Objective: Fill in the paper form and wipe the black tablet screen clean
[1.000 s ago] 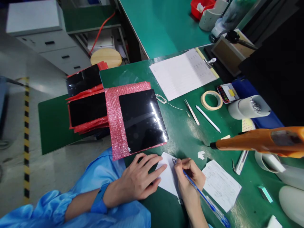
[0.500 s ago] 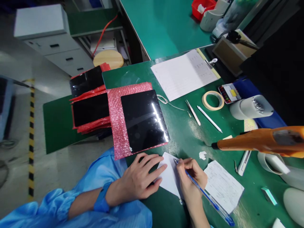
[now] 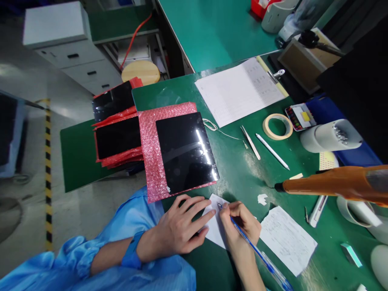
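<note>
My left hand (image 3: 178, 228) lies flat with fingers spread on the left edge of a small white paper slip (image 3: 214, 226), pinning it to the green table (image 3: 239, 173). My right hand (image 3: 241, 228) is closed around a blue pen (image 3: 257, 254), its tip touching the slip's upper part. A black glossy panel (image 3: 184, 151) rests on pink bubble wrap (image 3: 150, 161) just beyond my left hand. A second written paper (image 3: 287, 240) lies to the right of my right hand.
More black panels in red wrap (image 3: 117, 129) are stacked at the left. A clipboard with forms (image 3: 239, 91), tape roll (image 3: 277, 126), tweezers (image 3: 250, 142), white pen (image 3: 272, 151), white cylinder (image 3: 330, 135) and an orange tool (image 3: 333, 185) sit to the right.
The pen tip and my right hand shifted slightly left across the slip. My left hand stays put. The view drifted a little.
</note>
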A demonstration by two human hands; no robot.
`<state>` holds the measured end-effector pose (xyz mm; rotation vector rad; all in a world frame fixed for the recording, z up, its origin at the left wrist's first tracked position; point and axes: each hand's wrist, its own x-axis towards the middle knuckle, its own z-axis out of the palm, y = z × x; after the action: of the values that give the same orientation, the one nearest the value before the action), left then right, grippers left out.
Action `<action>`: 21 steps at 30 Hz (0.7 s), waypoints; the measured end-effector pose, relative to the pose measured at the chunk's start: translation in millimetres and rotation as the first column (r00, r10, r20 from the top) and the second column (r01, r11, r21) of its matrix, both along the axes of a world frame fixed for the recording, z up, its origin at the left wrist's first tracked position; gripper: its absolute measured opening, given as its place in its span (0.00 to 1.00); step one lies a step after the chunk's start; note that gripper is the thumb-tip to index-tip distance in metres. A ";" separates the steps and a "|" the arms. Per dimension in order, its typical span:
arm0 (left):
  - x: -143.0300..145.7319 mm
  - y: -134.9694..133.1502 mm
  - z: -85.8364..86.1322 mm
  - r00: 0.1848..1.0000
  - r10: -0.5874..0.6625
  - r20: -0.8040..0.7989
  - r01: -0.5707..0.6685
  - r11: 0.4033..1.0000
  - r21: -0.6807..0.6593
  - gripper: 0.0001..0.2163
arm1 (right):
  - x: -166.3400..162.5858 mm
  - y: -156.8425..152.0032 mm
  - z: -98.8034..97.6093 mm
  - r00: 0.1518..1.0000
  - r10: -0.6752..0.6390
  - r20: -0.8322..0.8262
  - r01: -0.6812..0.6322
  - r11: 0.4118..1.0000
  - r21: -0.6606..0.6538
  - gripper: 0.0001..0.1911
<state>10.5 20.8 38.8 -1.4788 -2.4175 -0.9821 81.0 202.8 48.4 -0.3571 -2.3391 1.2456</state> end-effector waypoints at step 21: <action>-2.0 0.3 1.5 1.000 0.011 0.009 -0.011 1.000 0.006 0.14 | 1.0 2.0 -3.2 0.999 -0.034 0.015 0.033 0.998 0.054 0.22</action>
<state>8.5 21.0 40.3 -1.4608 -2.4241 -0.9954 82.1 204.7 45.2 -0.3879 -2.3653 1.1667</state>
